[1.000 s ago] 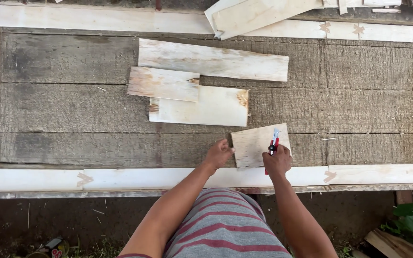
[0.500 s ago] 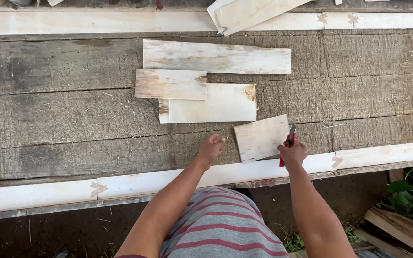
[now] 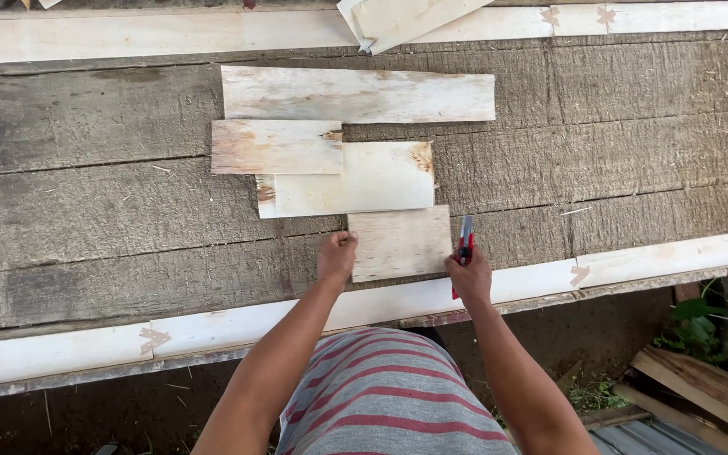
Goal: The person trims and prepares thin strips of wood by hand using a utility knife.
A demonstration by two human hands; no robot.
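Left hand point(image 3: 336, 255) is curled up, fingers pressed together against the left edge of the small board point(image 3: 400, 243), which lies flat on the table point(image 3: 86, 219) just below the wider board point(image 3: 351, 179) and touching it. Right hand point(image 3: 468, 274) sits at the small board's right edge, wrapped around a red cutter point(image 3: 464, 243) that points away from the body, just beside the board. Up from there: a short board point(image 3: 275, 147) overlapping the wider one on its left, then a long board point(image 3: 357, 94) above both. A pale strip point(image 3: 659, 257) runs along the near table edge, and another strip point(image 3: 128, 35) along the far edge.
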